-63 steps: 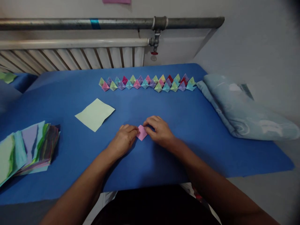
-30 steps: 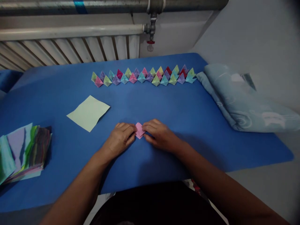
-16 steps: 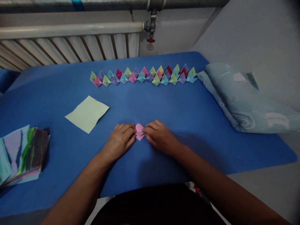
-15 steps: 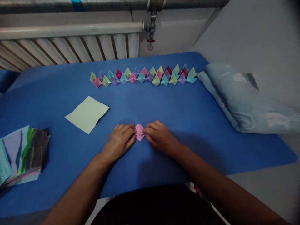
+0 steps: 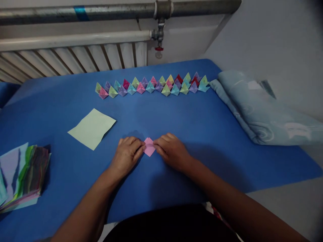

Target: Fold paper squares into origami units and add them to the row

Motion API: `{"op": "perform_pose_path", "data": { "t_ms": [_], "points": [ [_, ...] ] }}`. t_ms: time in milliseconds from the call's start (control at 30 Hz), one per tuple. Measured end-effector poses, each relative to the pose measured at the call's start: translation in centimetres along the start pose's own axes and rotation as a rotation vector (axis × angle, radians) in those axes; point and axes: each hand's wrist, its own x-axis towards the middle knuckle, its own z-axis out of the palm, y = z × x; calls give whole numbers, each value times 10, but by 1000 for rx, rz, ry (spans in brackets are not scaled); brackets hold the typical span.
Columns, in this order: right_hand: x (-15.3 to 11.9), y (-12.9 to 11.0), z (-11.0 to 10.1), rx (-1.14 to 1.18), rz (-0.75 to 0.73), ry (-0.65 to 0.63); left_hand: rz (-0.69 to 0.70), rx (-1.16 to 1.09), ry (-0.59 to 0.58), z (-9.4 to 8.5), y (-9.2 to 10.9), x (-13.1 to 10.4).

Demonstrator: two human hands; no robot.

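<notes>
A small folded pink paper (image 5: 149, 150) lies between my hands near the front of the blue surface (image 5: 161, 117). The fingers of my left hand (image 5: 127, 153) pinch its left corner. Its right corner is pinched by my right hand (image 5: 173, 150). The paper has a diamond outline with a fold line across its middle; its outer corners are hidden by my fingertips. Left of my hands lies a flat pale green paper sheet (image 5: 92, 129).
Several folded paper boats (image 5: 150, 87) in many colours stand in two rows further back. A stack of coloured paper (image 5: 27, 174) lies at the left. Folded light-blue cloth (image 5: 252, 111) rests at the right. Behind are a radiator (image 5: 83, 57) and a pipe (image 5: 113, 12).
The pink paper's upper part has changed shape slightly between my fingers, and a fold line now crosses it. Both hands keep their pinch. The whole view has shifted slightly.
</notes>
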Motion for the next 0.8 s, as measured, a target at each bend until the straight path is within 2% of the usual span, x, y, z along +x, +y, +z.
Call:
{"op": "perform_pose_path", "data": {
  "t_ms": [233,800],
  "points": [
    [2,-6,-3,-20,46,4,-24,-1,2,-2,1,2],
    [2,-4,-1,147,91,38,-30,-1,-7,-2,0,3]
  ]
}}
